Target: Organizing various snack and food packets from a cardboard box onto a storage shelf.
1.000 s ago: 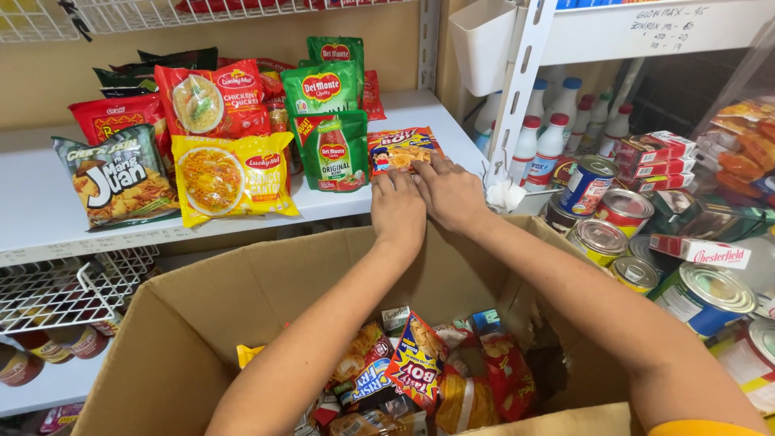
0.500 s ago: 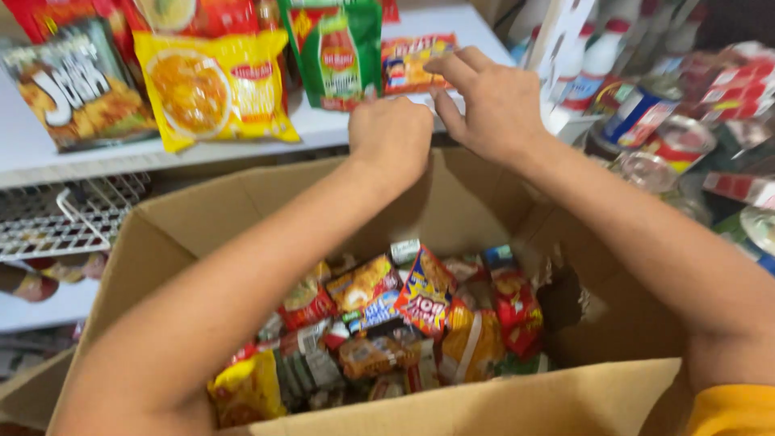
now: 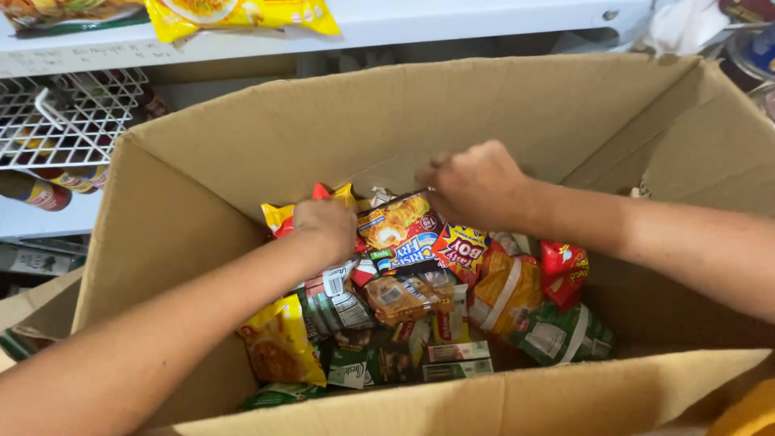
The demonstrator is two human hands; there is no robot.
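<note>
Both of our hands are down inside the open cardboard box (image 3: 202,173), among the loose snack packets that cover its floor. Our left hand (image 3: 327,226) rests knuckles-up on the heap beside a yellow-and-red packet (image 3: 281,216); its fingers curl under and out of sight, so we cannot tell whether they are closed on anything. Our right hand (image 3: 475,182) sits over the top edge of an orange-brown snack packet (image 3: 397,224) near the far wall, fingers bent and seemingly pinching that edge, though the contact itself is hidden. Around it lie a red packet (image 3: 565,270), a green packet (image 3: 561,335), a yellow noodle packet (image 3: 274,347) and several small cartons. Above the box, the white shelf (image 3: 484,20) carries another yellow packet (image 3: 242,12), and a wire basket (image 3: 73,109) hangs to the left. We judge this to be the picking step: selecting a packet from the box. The next move calls for a firm pinch on one packet alone, and a lift straight up clear of its neighbours and the box wall.
</note>
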